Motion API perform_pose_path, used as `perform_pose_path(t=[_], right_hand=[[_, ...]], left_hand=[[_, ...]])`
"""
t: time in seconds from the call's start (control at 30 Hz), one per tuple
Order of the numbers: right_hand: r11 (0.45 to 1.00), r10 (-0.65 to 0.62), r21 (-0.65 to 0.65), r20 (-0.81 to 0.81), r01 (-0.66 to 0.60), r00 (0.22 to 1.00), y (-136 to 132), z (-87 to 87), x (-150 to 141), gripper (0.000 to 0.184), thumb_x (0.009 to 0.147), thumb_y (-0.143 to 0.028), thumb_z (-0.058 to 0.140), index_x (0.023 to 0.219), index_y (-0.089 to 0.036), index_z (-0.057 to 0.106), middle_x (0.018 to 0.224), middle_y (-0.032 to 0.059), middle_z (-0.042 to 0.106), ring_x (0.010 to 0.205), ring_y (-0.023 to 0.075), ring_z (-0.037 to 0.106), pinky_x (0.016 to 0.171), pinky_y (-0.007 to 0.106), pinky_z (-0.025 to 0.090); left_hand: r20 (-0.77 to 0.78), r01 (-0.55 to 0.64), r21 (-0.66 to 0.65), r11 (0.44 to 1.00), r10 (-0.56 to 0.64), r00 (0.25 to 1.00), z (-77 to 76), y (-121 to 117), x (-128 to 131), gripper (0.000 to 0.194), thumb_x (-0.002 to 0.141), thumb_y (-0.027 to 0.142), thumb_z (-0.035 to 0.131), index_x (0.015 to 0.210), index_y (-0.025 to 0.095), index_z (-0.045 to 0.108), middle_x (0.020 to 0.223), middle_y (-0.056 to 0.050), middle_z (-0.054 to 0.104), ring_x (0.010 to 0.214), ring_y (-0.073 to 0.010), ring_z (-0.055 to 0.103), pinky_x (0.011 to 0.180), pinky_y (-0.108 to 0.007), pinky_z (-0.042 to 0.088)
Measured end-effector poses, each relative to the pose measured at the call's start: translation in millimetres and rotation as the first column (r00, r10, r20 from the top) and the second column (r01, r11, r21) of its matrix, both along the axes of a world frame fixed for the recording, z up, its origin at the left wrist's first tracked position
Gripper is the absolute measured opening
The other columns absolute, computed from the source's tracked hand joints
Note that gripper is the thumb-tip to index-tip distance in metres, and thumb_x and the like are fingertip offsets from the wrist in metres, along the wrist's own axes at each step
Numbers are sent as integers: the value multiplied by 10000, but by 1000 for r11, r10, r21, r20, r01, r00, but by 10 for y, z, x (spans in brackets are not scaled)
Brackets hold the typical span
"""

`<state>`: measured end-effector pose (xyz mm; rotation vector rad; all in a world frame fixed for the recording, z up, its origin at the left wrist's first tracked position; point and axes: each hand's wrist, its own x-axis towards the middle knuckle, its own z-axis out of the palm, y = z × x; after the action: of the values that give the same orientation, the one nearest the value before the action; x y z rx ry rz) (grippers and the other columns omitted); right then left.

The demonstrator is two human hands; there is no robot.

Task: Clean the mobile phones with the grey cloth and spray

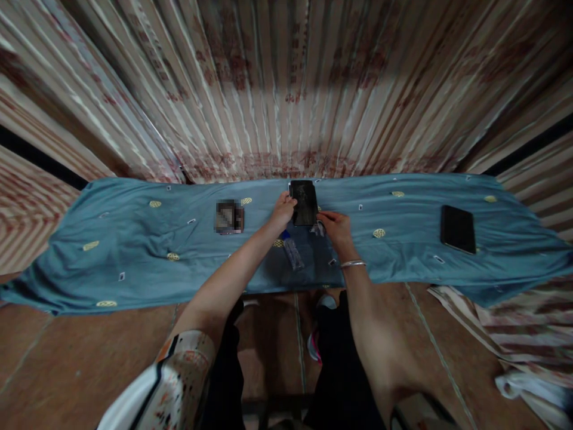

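A dark, glossy tablet-like device (305,206) with smudges on its face is at the middle of the cloth-covered surface. My left hand (285,210) is closed on its left edge, the thumb over the front. At the lower right edge of the device, the fingers of my right hand (335,227) are pinched together. Just below those fingers is a small crumpled pale piece (317,229); whether they grip it or the device's edge is unclear. Nearer to me lies a clear, slim item with a blue end (293,252), perhaps a bottle or packet.
A teal patterned cloth (147,269) covers the long surface. On the left lies a small brownish item (230,217), partly pixelated. A black flat case or tablet (458,229) lies on the right. Pleated curtains (295,119) hang behind; brown tiles (268,352) are below.
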<state>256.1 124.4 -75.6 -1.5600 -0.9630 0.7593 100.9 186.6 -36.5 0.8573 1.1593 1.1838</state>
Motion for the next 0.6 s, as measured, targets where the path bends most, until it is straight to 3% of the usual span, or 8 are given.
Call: perform_pose_path(t=[0.2, 0.47, 0.6], right_hand=[[999, -35, 2, 60, 35, 998, 50, 7, -30, 169, 691, -384, 755, 775, -245, 802, 753, 2, 785, 823, 215, 744, 769, 331, 597], [998, -49, -22, 115, 52, 992, 52, 85, -95, 205, 748, -382, 706, 855, -248, 817, 874, 18, 818, 932, 250, 749, 914, 408, 585], [998, -65, 37, 189, 59, 980, 15, 143, -130, 189, 778, -341, 678, 860, -250, 822, 878, 30, 817, 942, 279, 745, 931, 427, 574]], left_hand=[[-36, -12, -13, 1000, 12, 999, 61, 29, 46, 246, 739, 81, 635, 949, 209, 629, 851, -4, 659, 927, -188, 646, 938, -323, 482], [-49, -41, -28, 999, 39, 998, 67, 91, 39, 259, 751, 65, 626, 969, 204, 625, 1200, -82, 696, 1241, -216, 608, 1057, -330, 444], [-28, -36, -29, 999, 36, 999, 58, 105, 63, 297, 720, 60, 637, 979, 206, 634, 1206, -85, 700, 1231, -227, 625, 1062, -360, 453]])
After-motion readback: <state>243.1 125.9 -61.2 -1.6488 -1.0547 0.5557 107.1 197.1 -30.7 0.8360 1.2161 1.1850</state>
